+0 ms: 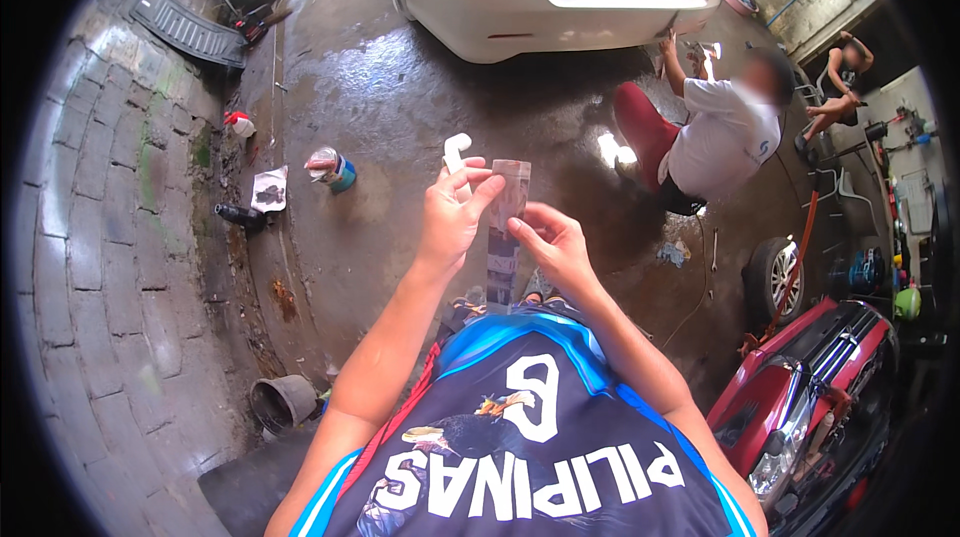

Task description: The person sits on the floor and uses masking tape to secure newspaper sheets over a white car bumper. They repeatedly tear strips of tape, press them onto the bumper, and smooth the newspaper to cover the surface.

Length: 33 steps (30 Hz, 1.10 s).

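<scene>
In front of my chest I hold a long, narrow, greyish-brown strip point(507, 219) that hangs upright toward my feet. It looks like folded printed paper, but I cannot tell for sure. My left hand point(455, 214) is closed, its thumb at the strip's upper left edge. A curved white piece point(456, 151) of unclear kind sticks up from between that hand's fingers. Lower down, my right hand point(556, 245) pinches the strip's right edge between thumb and fingers.
Ahead stands a white car point(560, 22) partly covered with newspaper; a person point(725, 132) crouches at its bumper. A can point(331, 169) and a black bottle point(240, 214) are on the left floor. A wheel point(775, 277) and red car front point(800, 377) lie right. Another person point(842, 87) sits beyond.
</scene>
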Tool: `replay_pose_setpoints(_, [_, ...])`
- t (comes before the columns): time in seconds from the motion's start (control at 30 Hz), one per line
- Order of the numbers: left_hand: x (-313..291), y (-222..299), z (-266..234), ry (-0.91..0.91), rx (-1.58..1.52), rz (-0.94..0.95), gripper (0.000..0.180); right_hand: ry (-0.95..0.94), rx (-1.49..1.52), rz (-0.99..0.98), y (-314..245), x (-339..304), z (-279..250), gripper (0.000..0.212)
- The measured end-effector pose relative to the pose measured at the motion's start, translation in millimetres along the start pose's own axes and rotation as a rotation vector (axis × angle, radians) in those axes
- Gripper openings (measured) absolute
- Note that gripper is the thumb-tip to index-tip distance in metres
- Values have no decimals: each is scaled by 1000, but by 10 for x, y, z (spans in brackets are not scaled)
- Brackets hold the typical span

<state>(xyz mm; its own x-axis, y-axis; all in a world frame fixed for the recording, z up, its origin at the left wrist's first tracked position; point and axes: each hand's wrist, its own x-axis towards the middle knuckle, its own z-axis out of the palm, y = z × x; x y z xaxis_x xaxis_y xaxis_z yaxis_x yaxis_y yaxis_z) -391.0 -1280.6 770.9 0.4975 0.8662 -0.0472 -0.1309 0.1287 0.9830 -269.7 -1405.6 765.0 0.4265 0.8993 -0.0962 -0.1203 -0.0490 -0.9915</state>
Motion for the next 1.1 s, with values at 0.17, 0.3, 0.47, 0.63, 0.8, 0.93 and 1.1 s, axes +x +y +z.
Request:
replay_pose_setpoints(0.17, [-20,2,-1,21,150,152,20,247,-31,-234,-147,158,105,27])
replay_pose_setpoints(0.3, [-24,39,-15,40,153,126,18,240,8,-261,-211,265,140,20])
replay_pose_setpoints(0.47, [-58,25,-14,106,102,171,19,224,-18,-226,-192,275,157,20])
replay_pose_setpoints(0.63, [-62,-21,-48,90,23,156,19,98,137,-166,-162,299,119,25])
replay_pose_setpoints(0.8, [-60,3,-85,49,-53,80,18,42,168,-151,-172,314,91,26])
replay_pose_setpoints(0.93, [-99,36,-12,152,229,164,28,15,154,-105,-175,296,71,28])
replay_pose_setpoints(1.1, [-184,31,55,179,432,323,48,94,212,-129,-141,248,69,26])
